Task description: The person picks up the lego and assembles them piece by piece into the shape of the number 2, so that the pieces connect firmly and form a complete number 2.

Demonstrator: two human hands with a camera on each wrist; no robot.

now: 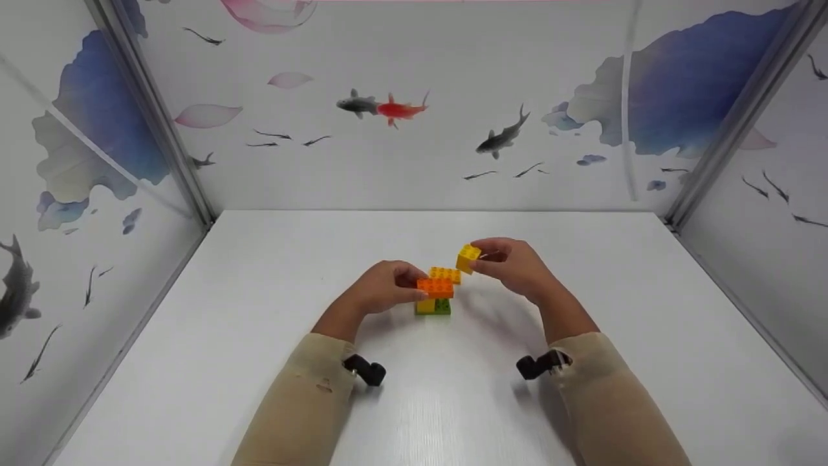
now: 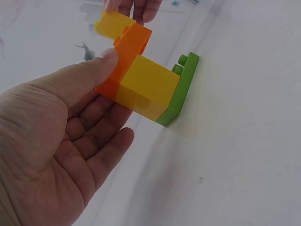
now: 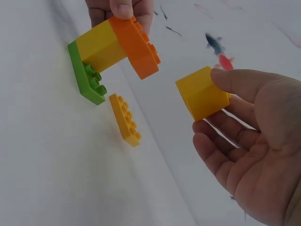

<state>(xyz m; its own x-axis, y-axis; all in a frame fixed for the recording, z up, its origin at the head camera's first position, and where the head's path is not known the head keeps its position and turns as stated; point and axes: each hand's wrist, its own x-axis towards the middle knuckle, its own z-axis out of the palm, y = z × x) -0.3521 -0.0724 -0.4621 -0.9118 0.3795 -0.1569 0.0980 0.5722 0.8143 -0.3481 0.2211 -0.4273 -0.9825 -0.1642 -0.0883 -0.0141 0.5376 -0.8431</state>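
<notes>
Looking partway done: green base (image 3: 84, 84), yellow block (image 2: 148, 82) and orange brick (image 1: 435, 288) are stacked mid-frame, left hand (image 1: 387, 287) fingers pinching the orange. Right hand (image 1: 515, 266) fingers grip a second block (image 3: 202, 94), unattached, up and right; thin plate's (image 3: 123, 118) loose on the tabletop (image 1: 259, 272).

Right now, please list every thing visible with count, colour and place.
table: 1, white, underneath
green brick: 1, green, lowest of three joined
middle yellow brick: 1, yellow, on green brick
orange brick: 1, orange, atop middle yellow brick
flat brick: 1, amber, on table
loose yellow brick: 1, yellow, raised at right
fish-printed walls: 3, white, around table
posts: 2, grey, far corners
sleeves: 2, beige, lower head view
wrist devices: 2, black, at cuffs
left hand: 1, bare, gripping orange brick
right hand: 1, bare, holding loose yellow brick
</notes>
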